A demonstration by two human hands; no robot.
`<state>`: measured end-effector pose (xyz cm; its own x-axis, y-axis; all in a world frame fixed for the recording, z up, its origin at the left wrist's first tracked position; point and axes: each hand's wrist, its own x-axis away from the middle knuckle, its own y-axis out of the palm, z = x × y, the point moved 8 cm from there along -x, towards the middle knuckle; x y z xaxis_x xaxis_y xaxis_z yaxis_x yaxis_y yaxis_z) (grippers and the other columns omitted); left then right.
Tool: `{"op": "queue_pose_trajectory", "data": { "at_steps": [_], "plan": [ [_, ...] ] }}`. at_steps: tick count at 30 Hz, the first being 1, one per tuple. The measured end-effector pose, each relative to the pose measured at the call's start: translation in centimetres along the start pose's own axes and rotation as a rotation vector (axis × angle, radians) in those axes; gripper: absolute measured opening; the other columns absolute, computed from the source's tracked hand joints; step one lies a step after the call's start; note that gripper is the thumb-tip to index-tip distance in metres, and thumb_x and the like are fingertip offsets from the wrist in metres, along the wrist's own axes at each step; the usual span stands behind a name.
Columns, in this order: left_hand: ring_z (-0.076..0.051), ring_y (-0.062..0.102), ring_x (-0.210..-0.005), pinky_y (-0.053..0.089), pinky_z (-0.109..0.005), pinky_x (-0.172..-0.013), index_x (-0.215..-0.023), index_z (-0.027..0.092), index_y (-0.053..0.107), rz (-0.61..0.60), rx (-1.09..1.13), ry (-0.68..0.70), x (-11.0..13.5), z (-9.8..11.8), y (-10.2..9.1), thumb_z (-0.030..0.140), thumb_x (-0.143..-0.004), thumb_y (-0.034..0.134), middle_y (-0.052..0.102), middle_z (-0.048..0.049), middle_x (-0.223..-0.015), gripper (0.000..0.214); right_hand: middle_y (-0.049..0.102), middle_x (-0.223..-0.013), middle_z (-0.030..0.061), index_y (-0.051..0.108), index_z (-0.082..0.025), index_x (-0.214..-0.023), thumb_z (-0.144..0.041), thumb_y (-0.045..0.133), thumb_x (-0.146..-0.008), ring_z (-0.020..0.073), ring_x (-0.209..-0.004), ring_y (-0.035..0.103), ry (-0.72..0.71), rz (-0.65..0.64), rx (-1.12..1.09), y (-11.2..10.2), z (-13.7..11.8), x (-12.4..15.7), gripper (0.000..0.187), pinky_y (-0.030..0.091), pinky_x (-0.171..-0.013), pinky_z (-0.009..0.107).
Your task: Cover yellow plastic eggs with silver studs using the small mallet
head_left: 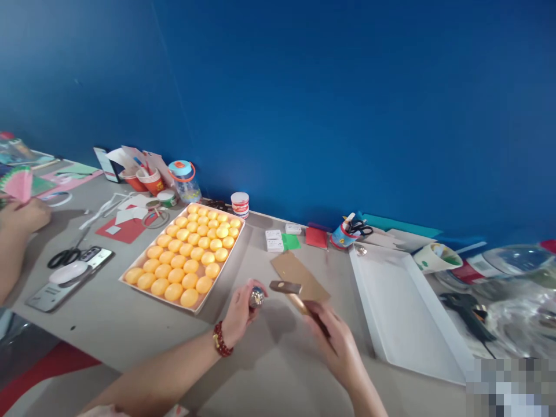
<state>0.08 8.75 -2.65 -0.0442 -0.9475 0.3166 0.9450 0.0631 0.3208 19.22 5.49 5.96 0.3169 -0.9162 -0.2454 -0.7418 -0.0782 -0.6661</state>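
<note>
Over one table (269, 370), two hands (336, 339) hold one hammer (297, 300), one silvery object (256, 297).

left of the ball tray (152, 292): pink fan (19, 184) kinda blurry, co-worker's arm (11, 249) chopped off by the edge | right of it: print on white boxes (274, 243) too tiny, hammer (297, 302) grip partly hidden by right hand (336, 339)

The hammer (296, 299) has a metal head (284, 286) and a wooden handle (299, 303)

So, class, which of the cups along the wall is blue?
The cup holding scissors, just left of the white tray; the red cups stand far left, the pale cup further right.
</note>
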Motion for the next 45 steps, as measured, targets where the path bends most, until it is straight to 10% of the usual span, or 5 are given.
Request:
{"op": "queue_pose_trajectory", "data": {
  "at_steps": [5, 45],
  "plan": [
    [-0.005, 0.024, -0.036, 0.015, -0.018, -0.036, -0.076, 0.015, 0.059, 0.057, -0.005, -0.007, -0.2, 0.0, -0.4, 0.072, -0.079, 0.052, 0.034, 0.0083, -0.044, 0.058, 0.067, -0.105, 0.0073, 0.056, -0.025, -0.125, -0.024, 0.04, -0.102, 0.0184, -0.091, 0.067, -0.055, -0.126, -0.013, 1.6, -2.5, -0.1, 0.028, 0.053, -0.078, 0.027],
    [-0.006, 0.027, -0.035, 0.012, -0.019, -0.034, -0.083, 0.017, 0.055, 0.046, 0.129, -0.117, -0.3, -0.5, -0.4, 0.058, -0.083, 0.053, 0.048, 0.0053, -0.048, 0.041, 0.069, -0.105, 0.0115, 0.061, -0.021, -0.112, -0.026, 0.042, -0.1, 0.0212, -0.09, 0.069, -0.008, 0.034, 0.05, 2.0, -1.6, -0.3, 0.023, 0.056, -0.075, 0.029]
  ]
}}
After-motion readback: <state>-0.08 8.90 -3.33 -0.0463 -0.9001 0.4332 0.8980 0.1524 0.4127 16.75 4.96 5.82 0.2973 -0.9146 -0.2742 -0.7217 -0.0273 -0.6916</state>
